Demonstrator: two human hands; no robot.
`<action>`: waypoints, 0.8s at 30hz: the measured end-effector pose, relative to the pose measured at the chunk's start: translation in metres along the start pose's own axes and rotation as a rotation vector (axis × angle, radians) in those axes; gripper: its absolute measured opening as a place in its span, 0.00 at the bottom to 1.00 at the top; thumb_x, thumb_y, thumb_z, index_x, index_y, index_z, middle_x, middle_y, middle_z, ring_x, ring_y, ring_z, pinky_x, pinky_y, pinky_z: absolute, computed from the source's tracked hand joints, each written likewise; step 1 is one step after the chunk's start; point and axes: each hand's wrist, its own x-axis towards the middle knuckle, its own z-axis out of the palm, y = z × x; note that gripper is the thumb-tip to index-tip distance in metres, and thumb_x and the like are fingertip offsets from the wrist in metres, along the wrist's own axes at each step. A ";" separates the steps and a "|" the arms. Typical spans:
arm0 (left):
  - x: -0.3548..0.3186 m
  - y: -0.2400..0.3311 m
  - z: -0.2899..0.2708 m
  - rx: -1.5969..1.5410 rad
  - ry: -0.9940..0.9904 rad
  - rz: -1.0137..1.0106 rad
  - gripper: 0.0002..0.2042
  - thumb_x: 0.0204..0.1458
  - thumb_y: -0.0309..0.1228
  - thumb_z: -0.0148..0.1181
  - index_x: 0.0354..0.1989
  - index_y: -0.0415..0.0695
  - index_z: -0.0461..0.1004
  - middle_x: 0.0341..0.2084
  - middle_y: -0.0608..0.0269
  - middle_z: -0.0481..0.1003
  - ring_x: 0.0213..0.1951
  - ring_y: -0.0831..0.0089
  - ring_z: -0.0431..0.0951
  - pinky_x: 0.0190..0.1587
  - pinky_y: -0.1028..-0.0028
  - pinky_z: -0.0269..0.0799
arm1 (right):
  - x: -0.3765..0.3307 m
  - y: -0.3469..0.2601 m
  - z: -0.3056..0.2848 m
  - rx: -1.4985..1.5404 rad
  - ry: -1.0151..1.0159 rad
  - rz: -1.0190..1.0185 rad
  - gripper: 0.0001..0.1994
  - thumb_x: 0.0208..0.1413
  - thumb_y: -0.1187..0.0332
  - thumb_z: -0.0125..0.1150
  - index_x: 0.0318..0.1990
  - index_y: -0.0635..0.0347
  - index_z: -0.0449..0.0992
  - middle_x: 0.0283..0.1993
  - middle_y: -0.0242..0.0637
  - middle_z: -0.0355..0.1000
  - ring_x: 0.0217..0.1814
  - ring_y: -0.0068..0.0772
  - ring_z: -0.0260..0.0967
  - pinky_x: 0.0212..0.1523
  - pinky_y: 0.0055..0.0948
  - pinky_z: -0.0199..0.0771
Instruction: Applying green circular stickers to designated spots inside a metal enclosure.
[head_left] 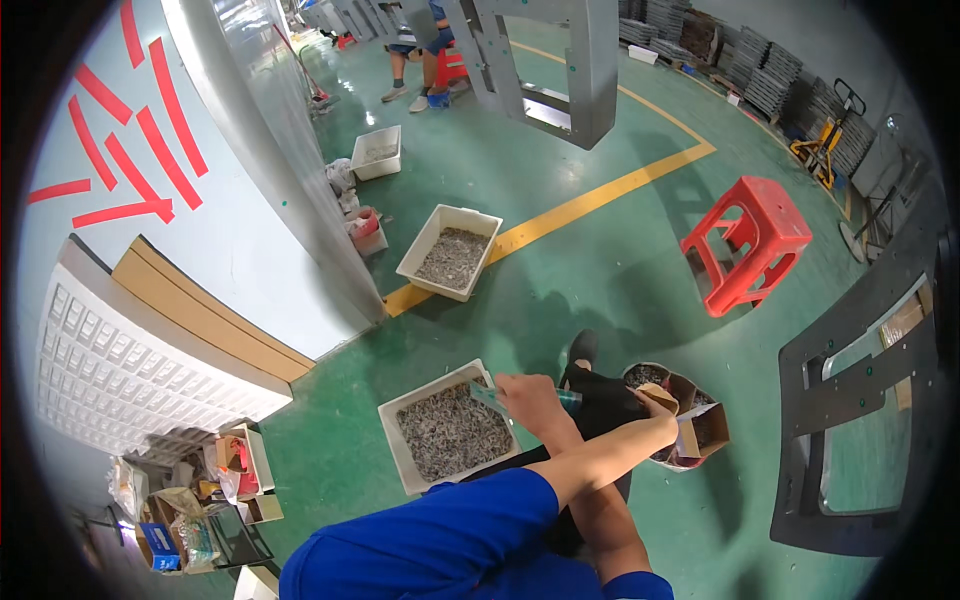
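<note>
My arms cross in front of me. My right hand (530,400) is closed round a long, thin green thing (488,398), which sticks out on both sides of the fist; its kind is unclear. This hand is above the right edge of a white tub (391,428) full of small grey-brown bits. My left arm reaches over the right one, and my left hand (657,402) is at an open cardboard box (712,428) on the right. Its fingers are too hidden to read. Dark small pieces lie in and beside the box.
More white tubs (482,217) stand ahead on the green floor. A red plastic stool (770,205) is to the right. Grey metal frames (800,450) stand at the right and hang overhead. A white partition and boxes (160,545) line the left. Someone sits far ahead.
</note>
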 end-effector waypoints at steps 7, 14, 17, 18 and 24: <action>0.008 0.002 0.006 0.006 -0.004 0.009 0.14 0.45 0.36 0.57 0.40 0.46 0.79 0.41 0.59 0.77 0.43 0.54 0.77 0.42 0.62 0.74 | 0.001 -0.001 -0.001 0.010 -0.002 -0.023 0.10 0.45 0.66 0.63 0.27 0.57 0.66 0.22 0.41 0.69 0.28 0.50 0.70 0.26 0.45 0.67; 0.008 0.007 0.003 0.010 -0.002 0.026 0.15 0.45 0.36 0.58 0.41 0.46 0.78 0.42 0.59 0.77 0.44 0.55 0.76 0.43 0.62 0.74 | 0.000 0.003 0.002 0.035 0.022 -0.033 0.10 0.45 0.67 0.62 0.27 0.57 0.66 0.22 0.42 0.69 0.29 0.50 0.70 0.27 0.45 0.67; 0.007 0.008 0.003 0.016 -0.006 0.030 0.15 0.45 0.36 0.58 0.41 0.46 0.78 0.42 0.59 0.77 0.44 0.55 0.76 0.43 0.62 0.74 | -0.001 0.003 0.002 0.016 0.005 -0.011 0.09 0.46 0.67 0.61 0.27 0.57 0.66 0.22 0.42 0.69 0.29 0.49 0.70 0.27 0.45 0.68; 0.007 0.006 0.004 0.014 -0.006 0.028 0.15 0.45 0.36 0.58 0.41 0.46 0.78 0.42 0.59 0.77 0.44 0.55 0.76 0.43 0.62 0.74 | -0.001 0.002 0.003 0.008 -0.005 -0.005 0.09 0.46 0.67 0.61 0.27 0.57 0.67 0.22 0.41 0.69 0.29 0.49 0.70 0.27 0.44 0.68; 0.009 0.006 0.006 0.030 -0.022 0.021 0.15 0.45 0.36 0.58 0.41 0.46 0.78 0.43 0.59 0.77 0.45 0.55 0.76 0.43 0.62 0.74 | -0.001 0.000 0.002 0.006 0.002 -0.016 0.07 0.46 0.68 0.61 0.27 0.57 0.68 0.22 0.42 0.70 0.28 0.49 0.71 0.27 0.44 0.69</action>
